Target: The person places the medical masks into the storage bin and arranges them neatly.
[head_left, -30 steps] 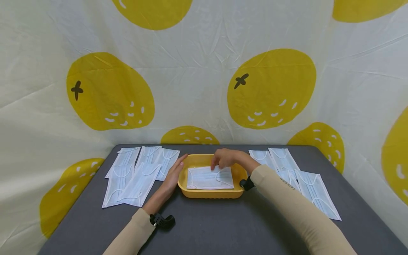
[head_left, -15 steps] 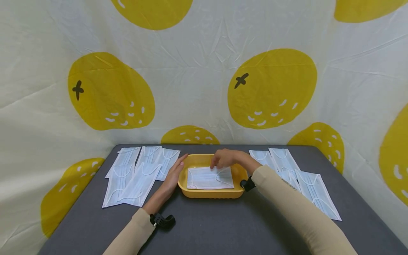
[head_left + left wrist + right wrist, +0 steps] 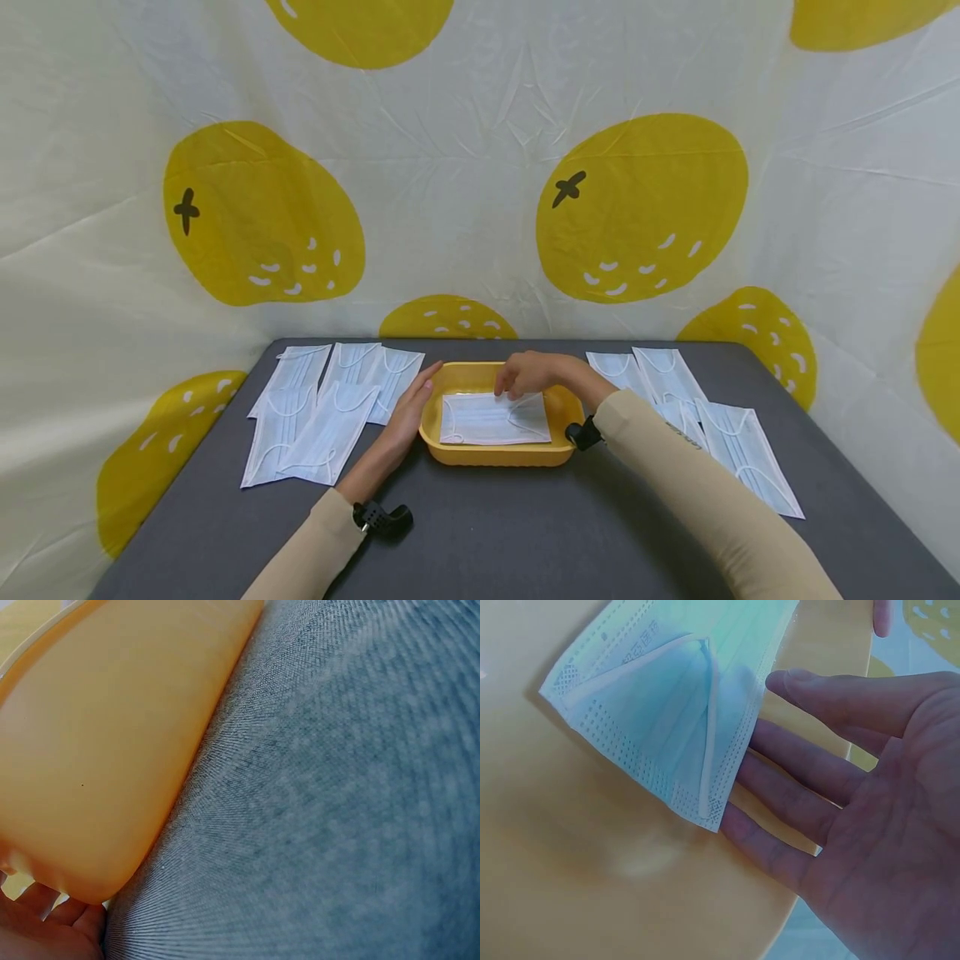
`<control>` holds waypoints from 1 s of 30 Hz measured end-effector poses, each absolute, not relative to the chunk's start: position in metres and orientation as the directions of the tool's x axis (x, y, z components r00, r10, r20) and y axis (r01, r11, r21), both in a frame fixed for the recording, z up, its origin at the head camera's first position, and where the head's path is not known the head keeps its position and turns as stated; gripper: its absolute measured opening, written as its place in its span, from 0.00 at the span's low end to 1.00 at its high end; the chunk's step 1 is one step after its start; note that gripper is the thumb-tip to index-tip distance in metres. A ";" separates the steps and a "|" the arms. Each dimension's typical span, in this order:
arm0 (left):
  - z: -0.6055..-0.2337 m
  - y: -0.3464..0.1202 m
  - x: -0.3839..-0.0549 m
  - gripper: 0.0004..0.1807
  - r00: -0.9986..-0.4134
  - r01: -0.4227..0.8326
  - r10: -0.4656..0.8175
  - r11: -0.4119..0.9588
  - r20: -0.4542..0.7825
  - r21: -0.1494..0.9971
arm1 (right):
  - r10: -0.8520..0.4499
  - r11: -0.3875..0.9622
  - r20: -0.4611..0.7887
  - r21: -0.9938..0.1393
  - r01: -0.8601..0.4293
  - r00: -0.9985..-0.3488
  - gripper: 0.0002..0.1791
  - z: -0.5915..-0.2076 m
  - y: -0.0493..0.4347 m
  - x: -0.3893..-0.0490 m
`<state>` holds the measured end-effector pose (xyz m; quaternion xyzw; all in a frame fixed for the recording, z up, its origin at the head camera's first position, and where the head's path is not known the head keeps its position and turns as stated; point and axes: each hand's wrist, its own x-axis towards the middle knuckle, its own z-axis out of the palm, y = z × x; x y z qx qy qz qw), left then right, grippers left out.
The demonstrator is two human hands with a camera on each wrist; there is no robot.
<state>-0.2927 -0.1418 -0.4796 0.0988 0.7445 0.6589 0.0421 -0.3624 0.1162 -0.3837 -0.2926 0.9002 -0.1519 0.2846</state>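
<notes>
In the head view a yellow tray (image 3: 491, 455) stands mid-table with a pale blue face mask (image 3: 487, 421) lying in it. My left hand (image 3: 405, 421) rests along the tray's left side, fingers extended. The left wrist view shows fingers (image 3: 71, 913) against the tray's end wall. My right hand (image 3: 528, 372) is over the tray's back part, at the mask's far edge. From the right wrist, its fingers (image 3: 787, 799) look fairly straight, their tips hidden behind the mask edge, and the thumb tip comes right to that edge, apart from the fingers.
Several face masks (image 3: 330, 429) overlap at the left of the dark table (image 3: 480, 542). More masks (image 3: 742, 450) lie on the right, partly behind the right sleeve (image 3: 697, 492). A white curtain (image 3: 450, 192) with yellow fruit prints hangs behind the table.
The mask's far edge has sunk slightly and the right fingers stand a little looser at it. The left hand and the tray keep their places.
</notes>
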 end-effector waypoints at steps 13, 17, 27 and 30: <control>-0.483 -0.142 -0.294 0.27 -0.977 0.098 0.202 0.112 0.074 0.989 | -0.654 0.740 -0.375 -0.494 -0.455 -0.657 0.17 -0.379 0.128 -0.358; -0.484 -0.142 -0.293 0.27 -0.977 0.092 0.201 0.112 0.068 0.989 | -0.713 0.673 -0.289 -0.538 -0.508 -0.638 0.18 -0.372 0.137 -0.354; -0.484 -0.141 -0.295 0.27 -0.976 0.112 0.199 0.112 0.088 0.987 | -0.639 0.544 0.002 -0.706 -0.454 -0.769 0.16 -0.353 0.174 -0.331; -0.484 -0.142 -0.295 0.27 -0.975 0.121 0.198 0.116 0.097 0.986 | -0.615 0.516 0.069 -0.718 -0.467 -0.785 0.16 -0.351 0.188 -0.323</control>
